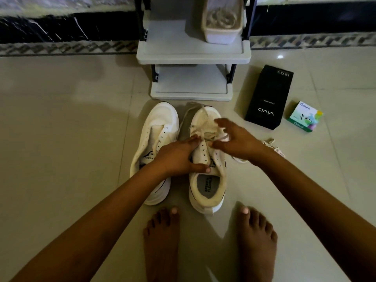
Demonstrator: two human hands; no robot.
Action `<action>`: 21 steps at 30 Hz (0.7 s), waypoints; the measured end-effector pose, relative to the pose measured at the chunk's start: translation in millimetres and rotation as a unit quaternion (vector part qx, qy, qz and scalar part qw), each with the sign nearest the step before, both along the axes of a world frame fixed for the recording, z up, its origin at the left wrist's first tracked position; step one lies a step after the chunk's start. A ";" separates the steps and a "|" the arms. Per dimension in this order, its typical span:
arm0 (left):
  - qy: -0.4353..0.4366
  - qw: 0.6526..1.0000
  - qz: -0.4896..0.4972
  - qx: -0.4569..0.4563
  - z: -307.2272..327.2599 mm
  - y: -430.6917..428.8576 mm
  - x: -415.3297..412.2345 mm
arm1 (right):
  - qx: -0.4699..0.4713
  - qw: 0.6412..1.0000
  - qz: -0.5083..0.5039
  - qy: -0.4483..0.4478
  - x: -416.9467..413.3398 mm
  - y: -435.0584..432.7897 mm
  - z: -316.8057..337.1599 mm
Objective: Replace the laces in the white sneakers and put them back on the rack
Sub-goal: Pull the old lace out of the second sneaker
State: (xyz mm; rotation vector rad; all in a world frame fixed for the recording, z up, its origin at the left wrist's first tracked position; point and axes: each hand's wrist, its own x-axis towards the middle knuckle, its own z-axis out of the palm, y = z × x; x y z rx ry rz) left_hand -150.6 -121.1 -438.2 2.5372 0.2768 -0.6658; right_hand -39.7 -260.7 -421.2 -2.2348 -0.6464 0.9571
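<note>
**A:** So, what fills the frame?

**B:** A pale tiled floor (61,119), seen from above. At top centre stands a grey shoe rack (193,55) with flat shelves, against a dark band of wall.

**A:** Where are the white sneakers?

**B:** On the floor at the centre, just below the rack, side by side with their toes toward it. The unlaced sneaker (160,127) lies centre left with bare eyelets. The half-laced sneaker (205,190) lies to its right.

**A:** And the hands?

**B:** Two bare arms reach up from the lower corners. The left hand (179,155) grips the half-laced sneaker, fingers across the eyelets, thumb by the tongue. The right hand (234,139) pinches the lace (205,131) over that shoe with its thumb and a finger, the other fingers spread; it is a little blurred.

**A:** Anything smaller?

**B:** Two bare feet (160,241) at bottom centre. A black box (266,98) lies right of the rack. A pale tub (221,33) sits on the rack's upper shelf; its contents are unclear. A small green box (305,117) lies right of the black one, and a loose lace (270,143) lies behind the right wrist.
</note>
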 end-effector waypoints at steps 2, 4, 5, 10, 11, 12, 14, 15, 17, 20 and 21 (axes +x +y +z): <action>0.003 1.000 -0.001 -0.003 1.8 -1.4 0.1 | -0.070 0.989 0.084 -0.103 -2.8 -2.9 -4.1; 0.004 1.000 0.000 -0.008 1.8 -1.8 0.1 | -0.116 0.965 0.125 -0.198 -6.0 0.4 -3.1; 0.005 1.000 0.000 -0.010 1.7 -1.7 0.7 | -0.140 0.949 0.140 -0.243 -6.7 4.3 -2.3; 0.011 1.000 0.000 -0.006 0.9 -0.9 1.5 | -0.229 0.869 0.205 -0.387 -13.5 27.6 -1.3; 0.009 1.000 0.002 -0.005 0.0 -1.1 1.1 | -0.237 0.862 0.210 -0.395 -14.7 30.8 -1.0; 0.006 1.000 0.003 -0.003 -0.4 -0.5 0.4 | -0.242 0.857 0.217 -0.401 -15.9 33.7 -0.1; 0.001 1.000 0.003 -0.003 -0.7 -0.3 -0.1 | -0.242 0.848 0.234 -0.410 -15.8 37.3 1.0; -0.003 1.000 0.004 -0.005 -0.2 -0.5 -0.2 | -0.244 0.847 0.241 -0.406 -14.2 38.5 2.4; -0.011 1.000 0.006 -0.012 0.4 -0.5 0.1 | -0.243 0.872 0.226 -0.359 -6.4 39.8 4.3; -0.018 1.000 0.009 -0.021 -1.9 -0.2 0.4 | -0.147 0.981 0.070 -0.108 9.3 40.0 3.3; -0.022 0.999 0.010 -0.023 -3.3 -0.4 -0.1 | -0.097 0.995 0.013 -0.021 12.6 39.2 2.5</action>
